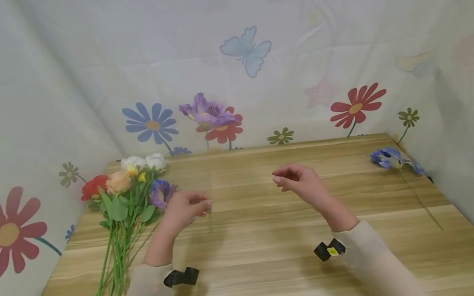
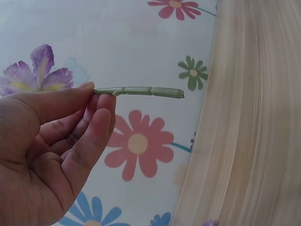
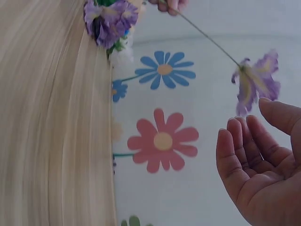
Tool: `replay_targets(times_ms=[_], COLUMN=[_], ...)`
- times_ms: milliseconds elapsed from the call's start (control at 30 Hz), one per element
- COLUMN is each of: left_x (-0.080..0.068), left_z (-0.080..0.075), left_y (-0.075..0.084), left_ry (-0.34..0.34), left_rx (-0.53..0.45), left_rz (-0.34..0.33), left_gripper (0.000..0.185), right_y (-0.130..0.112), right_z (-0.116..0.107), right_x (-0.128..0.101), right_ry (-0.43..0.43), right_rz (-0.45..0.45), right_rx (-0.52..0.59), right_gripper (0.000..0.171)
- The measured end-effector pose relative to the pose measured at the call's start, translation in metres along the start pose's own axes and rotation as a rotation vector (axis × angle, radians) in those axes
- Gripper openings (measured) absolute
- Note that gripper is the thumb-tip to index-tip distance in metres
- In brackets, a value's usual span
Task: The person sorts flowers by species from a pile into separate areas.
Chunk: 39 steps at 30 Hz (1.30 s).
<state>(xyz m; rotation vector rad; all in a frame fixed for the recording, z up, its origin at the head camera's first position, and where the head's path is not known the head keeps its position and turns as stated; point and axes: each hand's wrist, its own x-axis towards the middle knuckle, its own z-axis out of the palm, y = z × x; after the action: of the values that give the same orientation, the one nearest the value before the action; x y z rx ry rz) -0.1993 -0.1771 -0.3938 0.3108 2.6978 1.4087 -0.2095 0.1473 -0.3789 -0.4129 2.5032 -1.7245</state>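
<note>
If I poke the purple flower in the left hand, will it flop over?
The purple flower is probably light: the left hand pinches only its thin stem, near the end. That stem looks fairly stiff, since it stays almost straight without support higher up. The wavy petals might bend easily.

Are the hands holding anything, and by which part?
The left hand pinches a purple flower by its stem, near the bottom; the right hand holds nothing.

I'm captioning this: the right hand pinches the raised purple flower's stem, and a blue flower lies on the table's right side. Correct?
Not quite: the left hand pinches the stem of the raised purple flower, as the left wrist view shows. A blue flower does lie on the right side of the table.
</note>
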Motion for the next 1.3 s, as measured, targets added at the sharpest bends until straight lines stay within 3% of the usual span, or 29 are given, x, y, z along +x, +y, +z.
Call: replay_targets(times_ms=[233, 533, 867, 1300], left_x=[0.007, 0.012, 0.016, 0.014], left_z=[0.019, 0.039, 0.057, 0.064], left_y=[0.012, 0.023, 0.030, 0.038], left_ry=[-0.030, -0.081, -0.120, -0.137], left_rx=[-0.058, -0.127, -0.159, -0.162], left_rz=[0.030, 0.032, 0.051, 0.031], left_gripper=[0.024, 0.020, 0.022, 0.022], right_y=[-0.003, -0.003, -0.008, -0.006], right_z=[0.030, 0.055, 0.063, 0.064], right_x=[0.009, 0.016, 0.020, 0.019], right_ry=[-0.043, -0.026, -0.005, -0.003], right_rz=[-0.005, -0.011, 0.010, -0.001], right_rx=[0.069, 0.151, 0.243, 0.254], right_gripper=[0.030, 0.033, 0.036, 0.033])
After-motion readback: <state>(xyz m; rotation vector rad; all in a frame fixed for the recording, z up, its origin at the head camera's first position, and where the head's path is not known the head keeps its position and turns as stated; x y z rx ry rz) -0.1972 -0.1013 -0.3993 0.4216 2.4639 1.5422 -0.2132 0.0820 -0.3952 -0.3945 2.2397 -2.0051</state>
